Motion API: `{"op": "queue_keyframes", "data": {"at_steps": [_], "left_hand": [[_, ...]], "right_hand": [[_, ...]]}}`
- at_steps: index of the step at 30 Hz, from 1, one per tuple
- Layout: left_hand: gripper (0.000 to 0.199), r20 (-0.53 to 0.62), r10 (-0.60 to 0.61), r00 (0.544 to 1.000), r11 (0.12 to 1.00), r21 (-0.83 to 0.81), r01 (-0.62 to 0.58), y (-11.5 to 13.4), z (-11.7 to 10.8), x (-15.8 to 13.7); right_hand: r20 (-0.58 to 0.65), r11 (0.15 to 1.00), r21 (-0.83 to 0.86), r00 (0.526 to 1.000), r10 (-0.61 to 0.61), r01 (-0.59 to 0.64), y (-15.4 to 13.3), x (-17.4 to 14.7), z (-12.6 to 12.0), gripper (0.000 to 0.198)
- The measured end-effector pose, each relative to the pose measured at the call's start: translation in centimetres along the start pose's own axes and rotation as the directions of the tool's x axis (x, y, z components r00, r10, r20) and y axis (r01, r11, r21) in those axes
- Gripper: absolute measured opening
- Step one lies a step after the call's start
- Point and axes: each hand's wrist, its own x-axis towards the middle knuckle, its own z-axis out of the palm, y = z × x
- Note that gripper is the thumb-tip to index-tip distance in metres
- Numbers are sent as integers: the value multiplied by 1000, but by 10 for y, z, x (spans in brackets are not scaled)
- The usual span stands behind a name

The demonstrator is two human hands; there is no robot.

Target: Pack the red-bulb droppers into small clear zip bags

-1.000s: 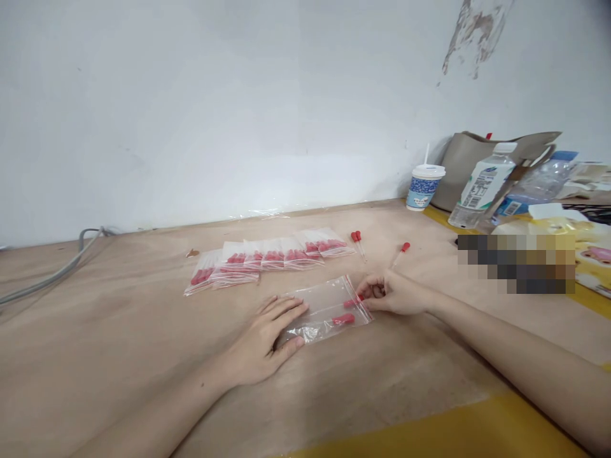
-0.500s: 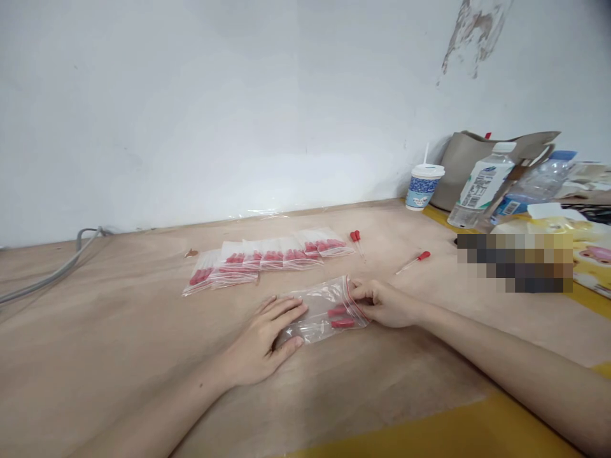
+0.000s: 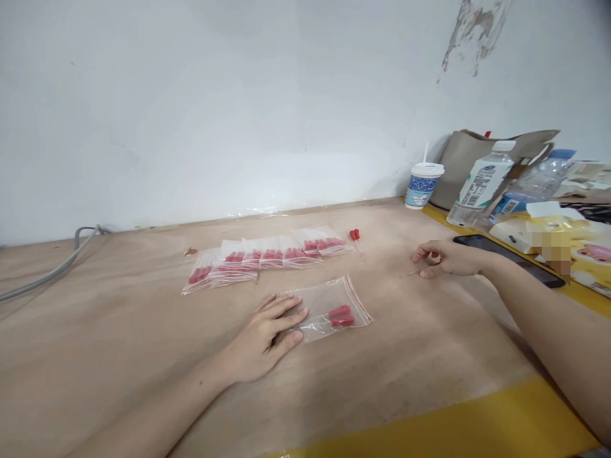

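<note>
Flat on a clear zip-lock bag [image 3: 317, 296] lies my left hand [image 3: 260, 337], fingers spread over the bag's closed end. Two red-bulbed droppers [image 3: 342, 320] are inside this bag, bulbs toward its red-lined mouth on the right. My right hand [image 3: 442, 259] is farther right, low over the table, with thumb and fingers pinched on a dropper [image 3: 435, 262]. Most of that dropper's bulb is hidden by the fingers; its thin clear tube points left. Two more loose droppers [image 3: 354, 235] rest behind the bag.
Overlapping filled zip-lock bags [image 3: 272, 254] form a row at the back. On the right are a paper cup [image 3: 422, 191] with a straw, a grey bag [image 3: 456, 165], plastic bottles [image 3: 484, 184], a phone [image 3: 510, 257] and yellow packaging [image 3: 592, 248]. A grey cable [image 3: 71, 264] runs along the left.
My right hand has let go of the bag's mouth and moved right and back to the single loose dropper, now between its fingers. My left hand has stayed on the bag.
</note>
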Motion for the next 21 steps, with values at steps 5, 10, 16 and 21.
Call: {"op": "queue_keyframes", "data": {"at_steps": [5, 10, 16, 21], "left_hand": [[40, -18, 3, 1000, 1000, 9, -3, 0, 1, -1], [41, -42, -12, 999, 1000, 18, 13, 2, 0, -1], [45, -71, -27, 997, 1000, 12, 28, 2, -1, -2], [45, -68, -20, 997, 1000, 3, 20, 1, 0, -2]], "right_hand": [[-10, 992, -8, 992, -124, 124, -11, 4, 6, 27], [-259, 950, 92, 928, -266, 298, -62, 0, 22, 28], [-179, 866, 27, 854, -488, 500, -100, -3, 40, 24], [-157, 836, 143, 846, -509, 529, -104, -3, 49, 25]]}}
